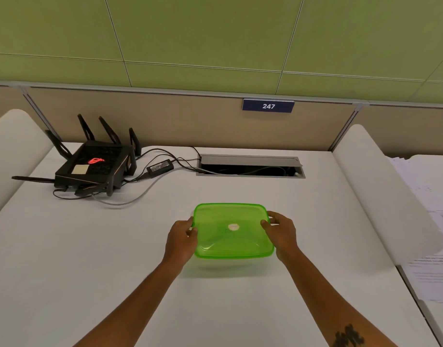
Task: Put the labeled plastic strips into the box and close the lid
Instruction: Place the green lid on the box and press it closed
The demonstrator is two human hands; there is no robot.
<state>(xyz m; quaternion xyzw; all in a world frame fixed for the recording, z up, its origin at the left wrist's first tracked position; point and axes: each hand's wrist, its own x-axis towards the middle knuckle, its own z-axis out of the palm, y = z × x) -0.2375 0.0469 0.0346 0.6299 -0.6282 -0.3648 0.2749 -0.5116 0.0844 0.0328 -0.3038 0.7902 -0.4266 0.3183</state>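
Both hands on green lid (pixel 232 231), left hand (pixel 180 237) grip closed on lid's left edge, right hand (pixel 281 234) grip closed on right edge; lid atop clear box (pixel 223 263), mid white counter (pixel 215 296); strips not visible; router (pixel 95 166) far left.

A blue sign (pixel 268 106) on the beige partition (pixel 165 118) reads "247"

Soft, even light is falling from overhead, leaving only a faint shadow pooling under the green lid (pixel 232 230) on the white table (pixel 240 309). Nothing is glaring. The wide-angle lens is bending the partition and wall seams toward the edges. Detail is looking slightly soft throughout, and the papers (pixel 430 246) at right are washing out
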